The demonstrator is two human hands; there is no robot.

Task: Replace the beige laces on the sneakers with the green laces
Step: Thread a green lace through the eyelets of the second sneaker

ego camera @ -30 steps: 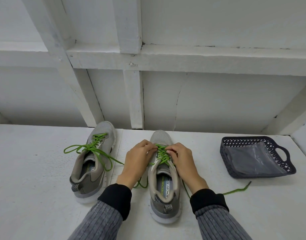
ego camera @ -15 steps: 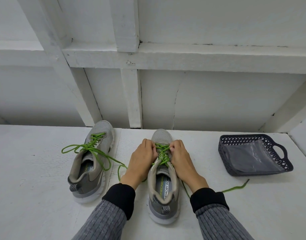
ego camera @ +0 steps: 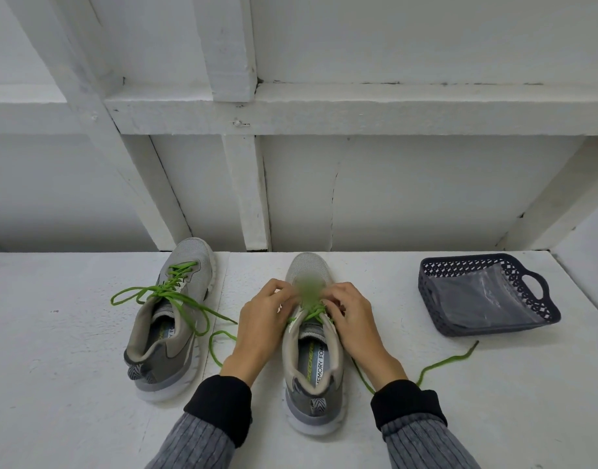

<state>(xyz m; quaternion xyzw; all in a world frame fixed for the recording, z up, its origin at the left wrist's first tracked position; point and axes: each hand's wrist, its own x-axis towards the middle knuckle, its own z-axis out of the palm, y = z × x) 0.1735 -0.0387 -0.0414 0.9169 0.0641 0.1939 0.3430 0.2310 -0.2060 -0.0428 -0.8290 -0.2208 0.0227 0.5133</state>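
Two grey sneakers stand on a white surface, toes pointing away from me. The left sneaker (ego camera: 170,319) carries a green lace (ego camera: 162,292) with loose loops spilling to its left and right. The right sneaker (ego camera: 312,353) sits between my hands. My left hand (ego camera: 262,319) and my right hand (ego camera: 350,319) both pinch its green lace (ego camera: 312,313) over the eyelets, fingers curled. The upper lacing is blurred. Loose lace ends trail on the surface, one to the left (ego camera: 219,346) and one to the right (ego camera: 446,362).
A dark blue perforated basket (ego camera: 527,319) with a handle sits at the right, holding a clear plastic bag. White wooden beams and a wall (ego camera: 358,184) rise just behind the sneakers' toes.
Both hands stay on the right sneaker's lacing and have shifted slightly. The loose lace end at the left has been drawn into a loop beside my left wrist.
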